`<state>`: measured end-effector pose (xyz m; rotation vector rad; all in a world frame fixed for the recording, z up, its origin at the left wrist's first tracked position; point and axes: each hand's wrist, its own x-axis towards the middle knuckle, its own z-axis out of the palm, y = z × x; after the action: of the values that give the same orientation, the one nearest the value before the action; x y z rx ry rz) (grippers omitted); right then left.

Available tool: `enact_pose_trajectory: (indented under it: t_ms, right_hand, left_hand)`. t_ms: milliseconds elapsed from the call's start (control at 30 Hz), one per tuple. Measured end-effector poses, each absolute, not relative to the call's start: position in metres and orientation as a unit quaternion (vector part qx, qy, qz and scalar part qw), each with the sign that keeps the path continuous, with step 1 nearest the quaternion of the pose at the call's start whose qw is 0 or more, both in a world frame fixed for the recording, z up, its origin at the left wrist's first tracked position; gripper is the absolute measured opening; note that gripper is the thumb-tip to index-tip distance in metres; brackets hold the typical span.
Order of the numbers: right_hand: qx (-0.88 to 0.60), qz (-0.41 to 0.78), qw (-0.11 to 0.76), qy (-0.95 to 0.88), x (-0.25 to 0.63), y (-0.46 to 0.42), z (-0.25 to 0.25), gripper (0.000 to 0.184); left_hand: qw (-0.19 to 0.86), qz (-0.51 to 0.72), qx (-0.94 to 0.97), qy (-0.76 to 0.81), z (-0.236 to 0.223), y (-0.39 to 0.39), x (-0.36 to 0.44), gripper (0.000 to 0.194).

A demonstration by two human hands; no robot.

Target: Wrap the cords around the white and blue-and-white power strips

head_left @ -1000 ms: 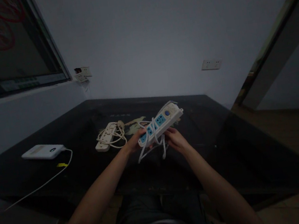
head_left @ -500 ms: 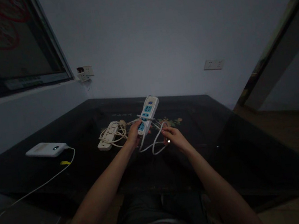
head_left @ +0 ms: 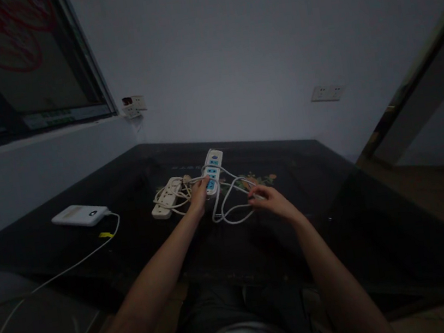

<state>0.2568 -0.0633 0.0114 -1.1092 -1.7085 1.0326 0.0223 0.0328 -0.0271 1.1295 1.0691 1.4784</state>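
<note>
My left hand (head_left: 199,196) grips the lower left side of a white power strip (head_left: 214,158) with blue sockets, its thumb on the face. A white cord (head_left: 238,221) crosses the strip and loops out to the right. At those loops my right hand (head_left: 267,200) is closed, the cord pinched between its fingers. Just left of my left hand, a second, cream power strip (head_left: 162,212) lies on the table with its own cord (head_left: 179,199) tangled over it.
The dark, glossy table (head_left: 300,254) has a printed flower pattern. On its left lies a white power bank (head_left: 78,215) with a cable (head_left: 82,258) running off the near edge, beside a yellow tag (head_left: 106,235). Wall sockets (head_left: 327,93) sit behind the table.
The blue-socketed strip has moved lower and left and stands more nearly straight away from me. My right hand has drawn the cord slightly to the right. The view has shifted a little.
</note>
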Motion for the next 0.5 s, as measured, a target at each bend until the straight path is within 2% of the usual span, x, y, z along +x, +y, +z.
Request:
enact_pose_trajectory:
  t_ms: [267,433,500]
  right_hand:
    - [-0.336,0.525,0.304,-0.72,0.251,-0.077,0.018,0.051]
    - [-0.346,0.477,0.334,-0.736,0.251,-0.074,0.018,0.035]
    - [-0.359,0.45,0.342,-0.743,0.253,-0.073,0.022,0.034]
  left_hand:
    - [0.435,0.577,0.485,0.492,-0.029,0.028,0.026,0.034]
    - [0.438,0.554,0.492,0.509,-0.029,0.024,0.03,0.033]
    - [0.452,0.547,0.488,0.509,-0.03,0.025,0.031,0.032]
